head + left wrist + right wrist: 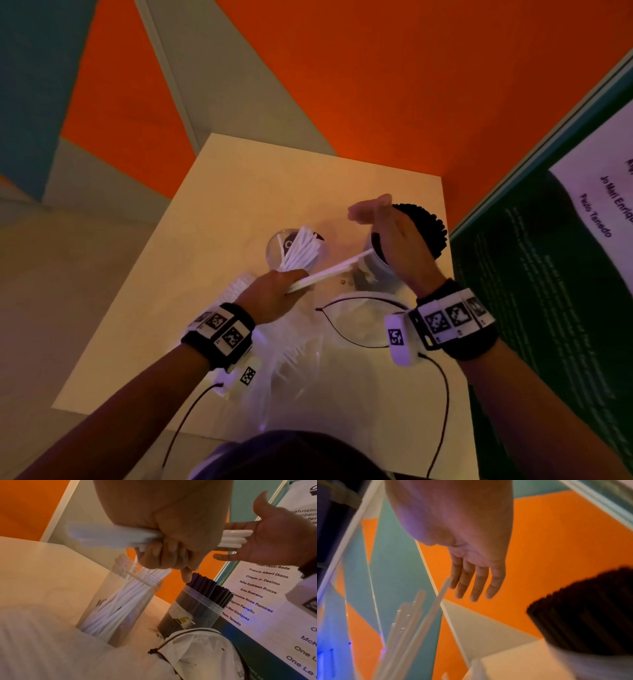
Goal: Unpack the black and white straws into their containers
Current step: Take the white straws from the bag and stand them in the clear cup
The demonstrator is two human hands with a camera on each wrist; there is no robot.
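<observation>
My left hand grips a small bundle of white straws, held level above the table. My right hand is flat with straight fingers, its palm against the bundle's far ends. A clear container on the left holds several white straws. A second clear container on the right is packed with black straws, partly hidden behind my right hand.
A clear plastic bag and a white drawstring pouch lie on the cream table near me. A green board with printed names stands close on the right. Orange floor surrounds the table.
</observation>
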